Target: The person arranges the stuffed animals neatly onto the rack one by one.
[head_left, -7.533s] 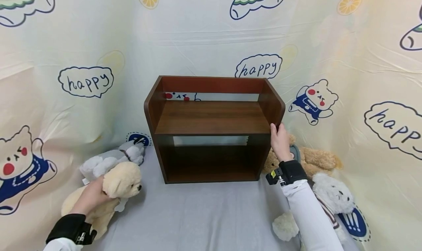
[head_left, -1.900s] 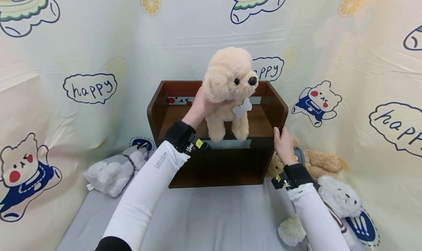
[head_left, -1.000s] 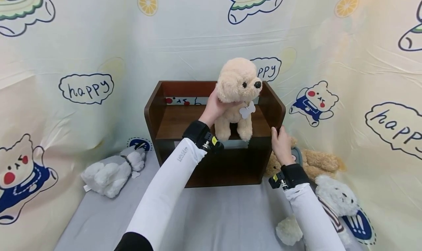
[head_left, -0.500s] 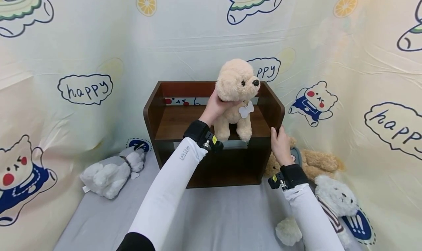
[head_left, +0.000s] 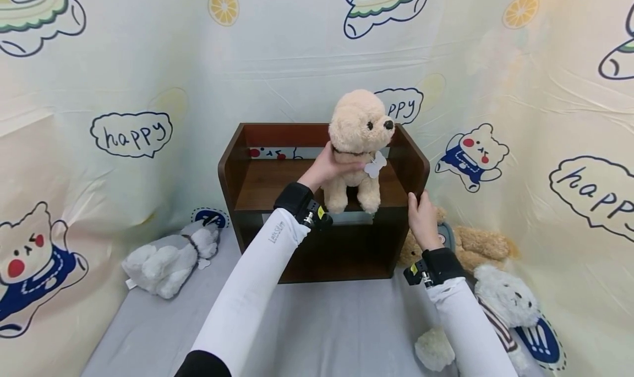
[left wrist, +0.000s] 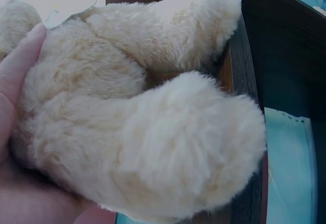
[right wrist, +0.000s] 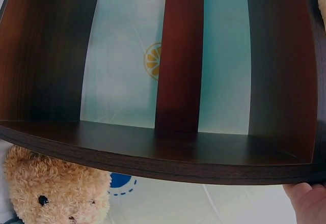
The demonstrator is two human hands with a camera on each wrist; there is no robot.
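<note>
A cream plush dog (head_left: 359,121) with a white bone-shaped tag sits upright at the front right of a brown wooden shelf's (head_left: 267,181) upper level. My left hand (head_left: 331,168) holds it round the body below the head, thumb across the chest. Up close in the left wrist view, the plush dog's legs (left wrist: 188,147) lie by the board's front edge; some fingers are hidden by fur. At the shelf's right side panel, my right hand (head_left: 423,220) grips the front edge, with a thumb and finger showing on it. The right wrist view catches only part of that right hand (right wrist: 308,203) under the panel.
A grey and white plush dog (head_left: 165,261) lies left of the shelf. On the right, a brown teddy bear (head_left: 480,245) and a white plush toy (head_left: 505,294) lie beside my right arm. Grey cloth (head_left: 317,327) covers the surface; a printed curtain (head_left: 277,69) hangs behind.
The cream plush dog has come from the cloth at left up to the upper level. Lately my left hand has slipped a little lower on its body. My right hand has stayed on the panel.
</note>
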